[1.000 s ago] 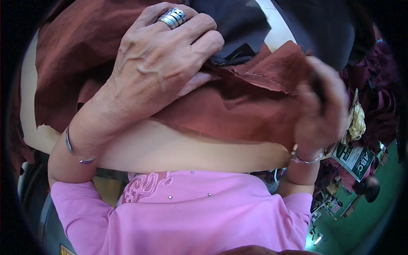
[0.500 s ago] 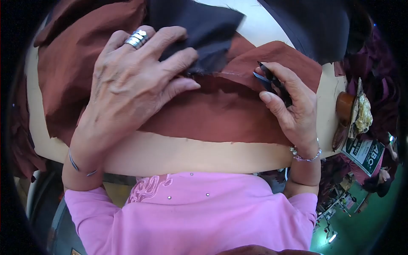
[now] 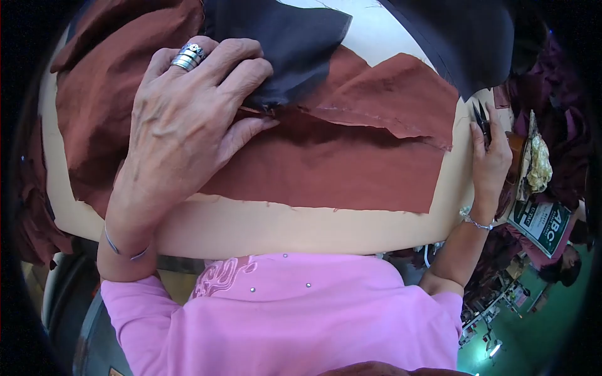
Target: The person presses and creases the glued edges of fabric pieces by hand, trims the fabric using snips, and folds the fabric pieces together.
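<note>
Reddish-brown cloth (image 3: 338,175) lies across the pale table, with a frayed seam edge running along its middle. A dark navy piece of fabric (image 3: 282,44) joins it near that seam. My left hand (image 3: 182,113), with stacked silver rings, rests on the cloth, its fingers curled over the navy fabric and its thumb beside the seam, gripping the cloth there. Off the cloth's right edge, my right hand (image 3: 491,147) holds small black thread snips (image 3: 482,120), their points facing away from me.
Another dark fabric piece (image 3: 461,44) hangs over the table's far right. By the right edge stand a brown container (image 3: 516,150) and a crumpled yellowish lump (image 3: 539,164). Below them is a green-and-white ABC box (image 3: 544,227). Maroon cloth (image 3: 552,119) is heaped at the right.
My right hand has moved right with the snips, from over the cloth to the table's right side. The cloth's right part now lies flatter. My left hand has shifted slightly left.
</note>
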Demonstrator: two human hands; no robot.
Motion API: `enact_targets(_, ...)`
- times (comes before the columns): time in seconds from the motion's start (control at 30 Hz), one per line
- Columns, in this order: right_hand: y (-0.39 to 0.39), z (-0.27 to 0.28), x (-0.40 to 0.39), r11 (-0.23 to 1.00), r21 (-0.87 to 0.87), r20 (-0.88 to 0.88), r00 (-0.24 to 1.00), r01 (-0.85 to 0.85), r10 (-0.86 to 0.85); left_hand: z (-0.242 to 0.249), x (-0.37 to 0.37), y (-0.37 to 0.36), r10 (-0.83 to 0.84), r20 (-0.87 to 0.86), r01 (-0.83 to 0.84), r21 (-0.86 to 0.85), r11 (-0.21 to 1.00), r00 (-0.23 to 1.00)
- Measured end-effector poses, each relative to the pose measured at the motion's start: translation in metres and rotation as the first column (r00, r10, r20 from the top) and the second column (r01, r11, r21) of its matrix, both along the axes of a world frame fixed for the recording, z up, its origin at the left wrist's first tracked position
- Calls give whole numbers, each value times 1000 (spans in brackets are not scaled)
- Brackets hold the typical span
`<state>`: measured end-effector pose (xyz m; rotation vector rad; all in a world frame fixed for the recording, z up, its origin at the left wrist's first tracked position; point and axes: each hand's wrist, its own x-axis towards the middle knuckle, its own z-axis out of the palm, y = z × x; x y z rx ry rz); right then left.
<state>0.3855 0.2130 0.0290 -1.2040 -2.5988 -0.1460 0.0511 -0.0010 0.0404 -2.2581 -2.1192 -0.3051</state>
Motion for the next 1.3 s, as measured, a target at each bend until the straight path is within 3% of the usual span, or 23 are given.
enact_targets(0.07,-1,0,3,999,-15,53,997,51,-50,1,0,0,-4,14,4,-3,1000,1000)
enact_targets(0.13,-3,7,-9,997,-7,-42,996,-78,78,1,2,1,-2,63,2,-4,1000,998)
enact_targets(0.27,-6,16,-56,925,-38,-162,916,-378,367,-6,1,3,21,-18,-21,17,1000,1000)
enact_targets(0.37,-16,15,-84,946,-173,-63,961,-275,268,-8,2,2,-26,-107,24,-21,999,994)
enact_targets(0.47,-19,3,-89,920,-187,-127,937,-343,324,-6,4,0,33,-119,-35,-14,999,992)
enact_targets(0.5,-23,4,-86,899,-259,-174,933,-352,315,-6,3,0,53,-137,-55,-13,998,989)
enact_targets(0.6,-26,28,-63,773,-577,-70,959,-262,273,-7,3,0,79,-164,-81,-8,997,983)
enact_targets(0.63,-23,34,-57,711,-641,-50,941,-287,335,-8,2,0,75,-157,-75,4,997,985)
enact_targets(0.73,-28,41,-57,753,-634,68,957,-176,281,-10,5,2,71,-103,-65,52,997,992)
enact_targets(0.77,-26,33,-58,819,-523,40,953,-236,300,-7,8,4,61,-84,-54,83,995,995)
enact_targets(0.87,-23,24,-87,832,-230,-141,863,-505,485,0,11,5,-79,-34,85,195,977,996)
enact_targets(0.93,-31,22,-105,880,-133,-64,890,-456,451,-2,18,7,-219,1,206,337,919,976)
enact_targets(1.0,-34,26,-116,904,-103,30,907,-416,421,-6,25,6,-273,-26,264,358,896,962)
enact_targets(1.03,-28,25,-116,904,-114,18,909,-413,417,-5,28,4,-239,-63,247,293,924,969)
enact_targets(1.17,-21,30,-105,871,-465,11,982,-161,188,-5,20,8,-122,11,120,114,986,992)
enact_targets(1.27,-25,25,-107,933,-220,46,952,-286,303,-9,21,12,-147,19,144,120,982,989)
enact_targets(1.3,-22,19,-114,870,-46,-34,871,-491,490,-11,23,13,-180,-29,182,148,972,983)
